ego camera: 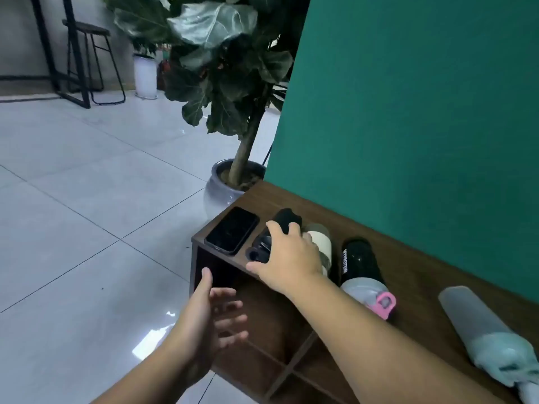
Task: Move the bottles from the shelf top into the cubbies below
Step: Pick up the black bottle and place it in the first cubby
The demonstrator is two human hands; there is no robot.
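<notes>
Several bottles lie on their sides on the dark wooden shelf top [408, 263]. My right hand [287, 258] wraps over a black bottle [287, 218] at the shelf's left end, its cap end [256, 252] pointing toward me. Beside it lies a cream bottle [320, 243], partly hidden by my hand. Further right are a black bottle with a pink cap [361, 269] and a frosted bottle with a pale green cap [478, 325]. My left hand [215, 313] hovers open, fingers spread, in front of the upper left cubby [262, 304].
A black phone [232, 230] lies on the shelf's left corner, next to the black bottle. A green wall [408, 112] rises behind the shelf. A large potted plant [230, 182] stands on the tiled floor just beyond the shelf's end. A stool [87, 53] stands far back.
</notes>
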